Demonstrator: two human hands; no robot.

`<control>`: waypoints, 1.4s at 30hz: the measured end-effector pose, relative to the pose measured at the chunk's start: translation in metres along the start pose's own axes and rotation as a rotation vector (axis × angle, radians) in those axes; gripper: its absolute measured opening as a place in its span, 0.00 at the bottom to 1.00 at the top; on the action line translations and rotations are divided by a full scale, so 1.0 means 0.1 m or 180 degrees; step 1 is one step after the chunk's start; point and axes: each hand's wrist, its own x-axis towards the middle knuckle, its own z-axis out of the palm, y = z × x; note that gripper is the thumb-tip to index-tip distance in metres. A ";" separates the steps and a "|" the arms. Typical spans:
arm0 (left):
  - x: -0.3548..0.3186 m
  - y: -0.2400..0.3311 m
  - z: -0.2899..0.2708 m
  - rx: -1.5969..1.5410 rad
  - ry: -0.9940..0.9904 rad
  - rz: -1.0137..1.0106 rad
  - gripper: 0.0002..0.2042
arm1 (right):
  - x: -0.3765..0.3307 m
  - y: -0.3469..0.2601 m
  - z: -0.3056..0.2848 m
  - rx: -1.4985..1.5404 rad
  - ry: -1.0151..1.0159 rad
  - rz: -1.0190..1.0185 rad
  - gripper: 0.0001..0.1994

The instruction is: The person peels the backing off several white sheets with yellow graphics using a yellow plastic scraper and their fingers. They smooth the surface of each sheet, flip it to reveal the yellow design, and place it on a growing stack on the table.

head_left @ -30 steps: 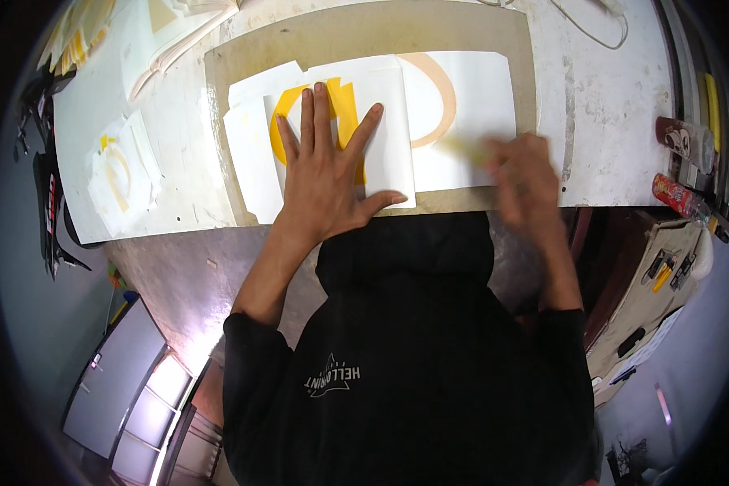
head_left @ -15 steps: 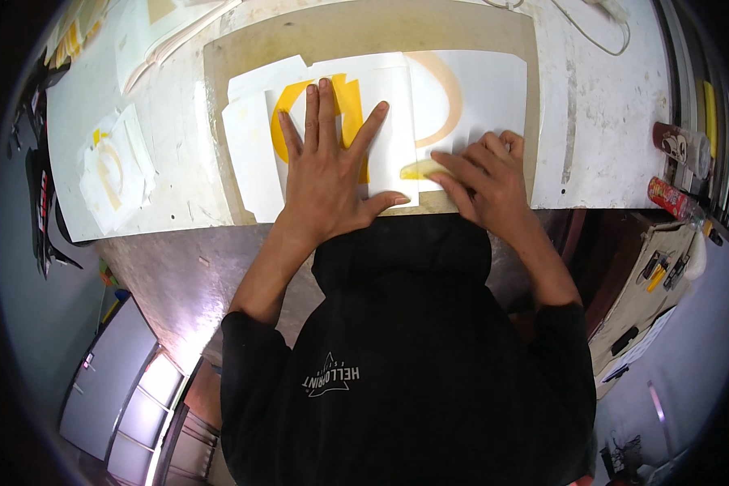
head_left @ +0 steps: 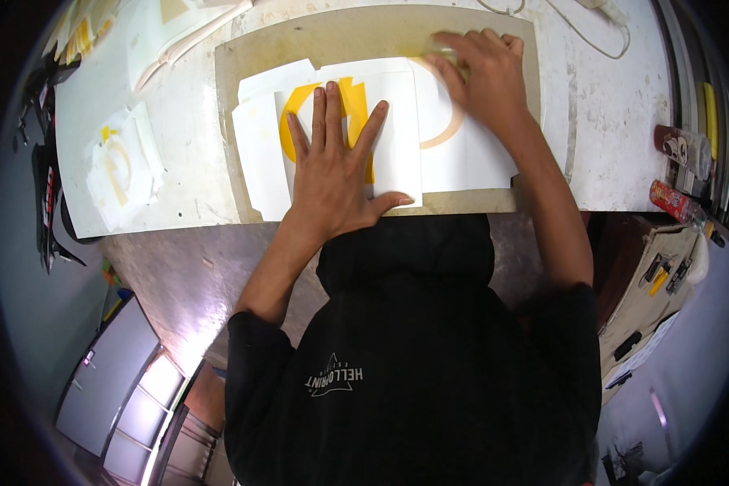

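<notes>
My left hand (head_left: 332,166) lies flat with fingers spread on a folded white sheet (head_left: 395,166). Beneath those fingers shows a yellow letter-like shape (head_left: 289,130). My right hand (head_left: 488,77) is closed in a pinch over the far edge of the white paper. Between its fingers is a flat, pale yellow piece (head_left: 452,42), smeared by motion, so its exact kind cannot be made out. A pale orange curved band (head_left: 449,134) shows on the paper, partly covered by the folded sheet.
A tan mat (head_left: 364,32) lies under the paper on the white table (head_left: 194,121). Loose cut sheets (head_left: 125,174) lie at the left, stacked papers (head_left: 170,49) at the far left. A cup (head_left: 682,147) and a red container (head_left: 674,201) stand by the right edge; a cable (head_left: 595,40) lies far right.
My right hand has swept away from me, from the paper's near edge to its far edge, with the yellowish piece. My left hand stays pressed on the folded sheet.
</notes>
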 end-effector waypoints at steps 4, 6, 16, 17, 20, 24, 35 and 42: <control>0.00 0.00 -0.01 0.0044 0.0016 -0.0058 0.62 | 0.12 0.01 -0.16 0.0633 0.0040 0.0238 0.14; 0.00 -0.01 0.01 -0.0006 0.0002 -0.0067 0.63 | -0.05 -0.12 -0.22 0.0576 -0.0117 -0.0061 0.14; 0.00 -0.02 0.00 -0.0025 -0.0079 0.0016 0.64 | -0.42 -0.30 -0.21 0.0641 -0.0207 -0.0002 0.15; 0.00 -0.02 0.00 -0.0018 -0.0044 0.0006 0.64 | -0.52 -0.36 -0.29 0.0687 -0.0334 -0.0022 0.15; 0.00 -0.02 -0.01 0.0006 -0.0017 0.0025 0.64 | -0.91 -0.59 -0.56 0.0865 -0.0710 -0.0051 0.14; 0.03 -0.01 -0.10 -0.0143 -0.0087 0.0000 0.64 | -1.15 -0.69 -0.88 0.0895 -0.0756 0.0046 0.14; 0.39 0.59 0.02 0.0178 0.0822 -0.0839 0.35 | -1.62 0.15 -0.93 -0.0597 0.0343 0.1778 0.20; 0.45 0.68 -0.11 -0.0006 0.0835 -0.1004 0.21 | -1.62 0.11 -0.86 -0.0395 0.0943 0.1990 0.21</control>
